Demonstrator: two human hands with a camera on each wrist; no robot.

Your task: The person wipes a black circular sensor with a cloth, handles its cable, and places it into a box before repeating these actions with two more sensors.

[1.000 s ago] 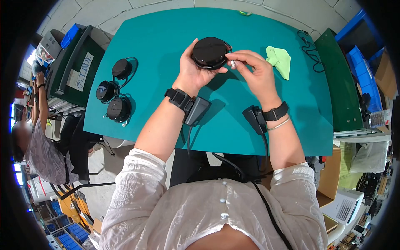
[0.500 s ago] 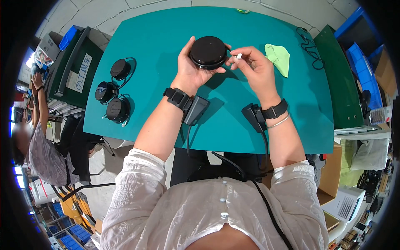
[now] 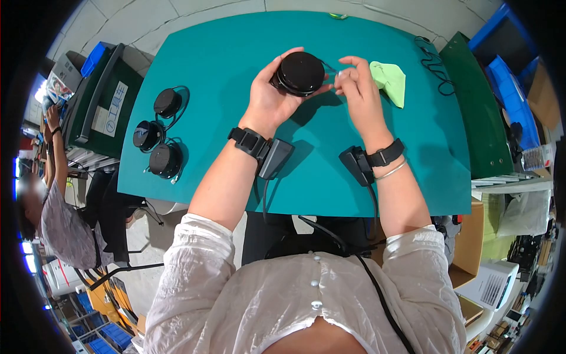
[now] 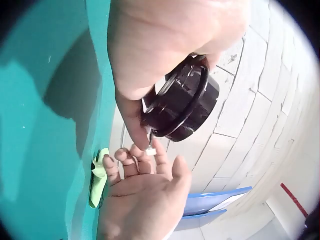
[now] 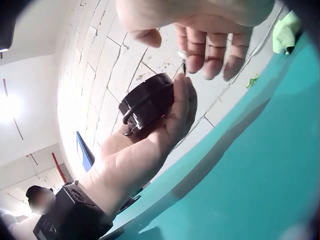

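Observation:
Above the table, my left hand (image 3: 268,103) grips a glossy black round device (image 3: 302,74), its flat top facing up. A thin black cable (image 4: 201,90) wraps around the device's side. At the cable's end is a small white connector (image 4: 151,151), close to the fingertips of both hands in the left wrist view. My right hand (image 3: 361,88) is just right of the device, fingers loosely extended and the thumb apart from them. In the right wrist view the white connector (image 5: 181,53) shows beside the right index finger.
Three similar black devices with cables, an upper one (image 3: 167,102), a middle one (image 3: 147,135) and a lower one (image 3: 164,161), sit on the left of the green table (image 3: 236,177). A light green cloth (image 3: 390,85) and a black cable (image 3: 436,71) lie right. Another person (image 3: 65,224) sits at far left.
The right hand, which pinched the white connector, has loosened its fingers and spread them. The left hand still holds the device, slightly turned and shifted right.

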